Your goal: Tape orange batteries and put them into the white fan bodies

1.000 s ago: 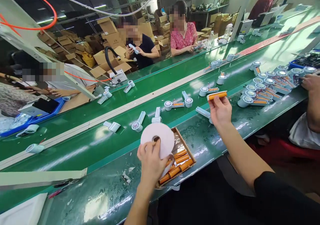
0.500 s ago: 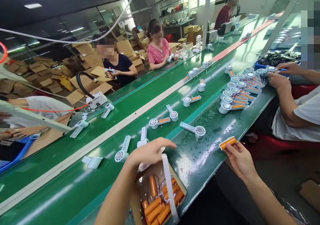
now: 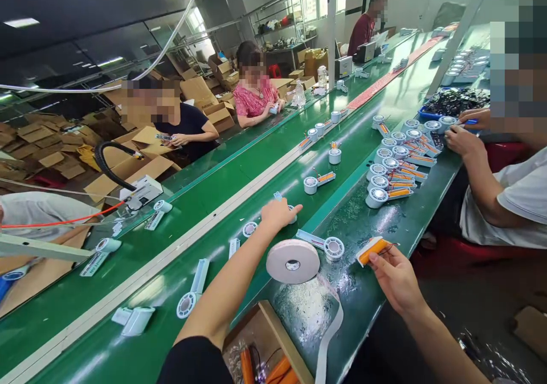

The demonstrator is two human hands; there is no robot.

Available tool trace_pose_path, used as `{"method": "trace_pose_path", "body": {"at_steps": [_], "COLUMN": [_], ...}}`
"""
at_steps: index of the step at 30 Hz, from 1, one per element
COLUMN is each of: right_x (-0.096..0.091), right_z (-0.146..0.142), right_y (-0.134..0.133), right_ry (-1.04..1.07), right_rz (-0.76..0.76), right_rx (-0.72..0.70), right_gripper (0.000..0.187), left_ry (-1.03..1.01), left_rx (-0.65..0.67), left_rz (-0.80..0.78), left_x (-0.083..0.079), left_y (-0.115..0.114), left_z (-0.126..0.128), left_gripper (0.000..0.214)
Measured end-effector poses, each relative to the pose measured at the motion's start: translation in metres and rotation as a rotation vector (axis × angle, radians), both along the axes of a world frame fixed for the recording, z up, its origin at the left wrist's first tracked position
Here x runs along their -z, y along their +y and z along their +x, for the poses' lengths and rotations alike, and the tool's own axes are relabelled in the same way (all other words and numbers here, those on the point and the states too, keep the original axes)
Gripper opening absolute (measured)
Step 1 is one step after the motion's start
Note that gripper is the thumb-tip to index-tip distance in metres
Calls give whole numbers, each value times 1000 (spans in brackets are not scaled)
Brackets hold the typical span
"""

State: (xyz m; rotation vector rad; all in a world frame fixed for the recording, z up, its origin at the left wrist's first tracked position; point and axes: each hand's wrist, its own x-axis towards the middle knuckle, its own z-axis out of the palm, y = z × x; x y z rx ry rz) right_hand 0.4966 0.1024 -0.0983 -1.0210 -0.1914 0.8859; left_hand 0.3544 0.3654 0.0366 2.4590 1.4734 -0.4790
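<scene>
My left hand reaches across the belt, thumb stretched out to the right, over a pale handheld fan body. Its other fingers are partly hidden, and I cannot tell whether it touches the fan. My right hand, near the front edge, is closed on an orange cylindrical battery with a white strip along it. Between the hands lies a roll of white tape, its loose end hanging toward me. Another fan body rests beside the roll. A cardboard box below holds more orange batteries.
A green conveyor belt carries scattered fan bodies. Many fans with batteries crowd the right side near a co-worker's hands. Several other people sit across the belt. A white machine stands at the far edge.
My left hand has moved from over the battery box to farther out over the belt. The tape roll, mostly hidden before, now shows on the table. The view has shifted; my right hand keeps the battery.
</scene>
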Motion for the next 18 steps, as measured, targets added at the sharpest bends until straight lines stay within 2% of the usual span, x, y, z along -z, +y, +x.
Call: {"method": "trace_pose_path", "body": {"at_steps": [3, 5, 8, 12, 15, 18], "right_x": [0, 0, 1, -2, -11, -28], "right_z": [1, 3, 9, 20, 28, 36], "right_y": [9, 12, 14, 25, 45, 69], "right_ry": [-3, -6, -35, -68, -124, -230], "right_rz": [-7, -11, -32, -19, 25, 84], "right_rx": [18, 31, 29, 18, -20, -92], "right_gripper": [42, 43, 44, 43, 45, 46], "left_ry": [103, 148, 187, 169, 151, 137], "left_rx": [-54, -38, 52, 237, 328, 361], "left_rz": [41, 35, -11, -83, -95, -77], "left_x": [29, 40, 47, 52, 59, 66], "left_y": [25, 37, 55, 71, 74, 75], "left_z": [12, 17, 21, 25, 31, 38], "left_gripper": [66, 56, 44, 35, 32, 32]}}
